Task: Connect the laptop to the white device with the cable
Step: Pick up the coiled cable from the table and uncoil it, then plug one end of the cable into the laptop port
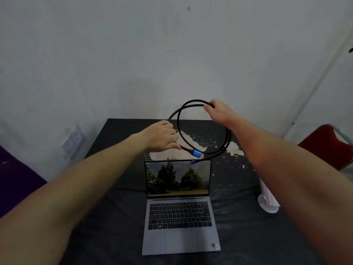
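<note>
A grey laptop (180,222) stands open on the black table (114,207), its screen lit with trees. Above and behind the screen I hold a coiled black cable (227,138) in the air. My left hand (162,136) grips the cable just behind its blue plug (196,154), which points down to the right. My right hand (219,111) pinches the top of the loop. A second blue plug end (193,161) peeks over the screen's top edge. The white device (268,197) stands on the table at the right, partly hidden by my right forearm.
The table top has a worn white patch (235,148) behind the laptop. A red chair (328,146) stands at the right, a purple surface (15,178) at the left. A white wall socket (73,140) sits low on the wall at the left.
</note>
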{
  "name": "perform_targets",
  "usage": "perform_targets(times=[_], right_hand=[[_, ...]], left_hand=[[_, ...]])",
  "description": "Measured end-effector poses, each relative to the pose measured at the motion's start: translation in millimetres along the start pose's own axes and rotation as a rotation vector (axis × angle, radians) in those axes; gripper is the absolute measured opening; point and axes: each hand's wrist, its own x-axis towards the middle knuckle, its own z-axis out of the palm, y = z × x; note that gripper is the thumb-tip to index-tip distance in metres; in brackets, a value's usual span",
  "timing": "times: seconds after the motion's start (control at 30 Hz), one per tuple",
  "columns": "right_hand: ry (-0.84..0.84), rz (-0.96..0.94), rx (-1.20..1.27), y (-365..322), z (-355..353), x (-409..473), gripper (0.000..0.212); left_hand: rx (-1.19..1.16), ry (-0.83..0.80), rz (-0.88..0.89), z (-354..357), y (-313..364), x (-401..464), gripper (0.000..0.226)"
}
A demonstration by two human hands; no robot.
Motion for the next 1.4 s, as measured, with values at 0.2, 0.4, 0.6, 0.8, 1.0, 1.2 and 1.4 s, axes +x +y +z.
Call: perform_targets(times=[0.2,0.4,0.6,0.8,1.0,1.2,1.4], right_hand=[[0.006,-0.035,0.047,18.8,23.8,64.2,0.022],[0.111,-0.088,-0.008,28.9,46.5,117.2,0.025],[0.097,-0.161,-0.002,8.2,45.6,165.3,0.023],[-0.038,-0.078,-0.061,50.9,108.7,162.0,0.025],[-0.109,-0.055,-0.177,89.1,181.3,138.2,0.023],[-0.252,-0.056,-0.248,100.6,234.4,122.6,0.02],[-0.434,0.017,-0.267,89.6,270.9,122.1,0.026]], left_hand=[[-0.198,0.01,-0.113,46.1,-26.1,25.3,0.052],[-0.167,0.088,-0.146,85.1,-53.1,30.7,0.023],[-0.295,0.098,-0.322,101.1,-86.7,44.6,0.042],[-0.319,-0.081,-0.257,144.3,-91.5,29.6,0.027],[-0.474,-0.297,-0.338,194.1,-77.0,-13.7,0.038],[-0.501,-0.382,-0.305,239.0,-77.4,-50.0,0.014],[-0.543,-0.487,-0.403,262.9,-68.0,-73.5,0.023]])
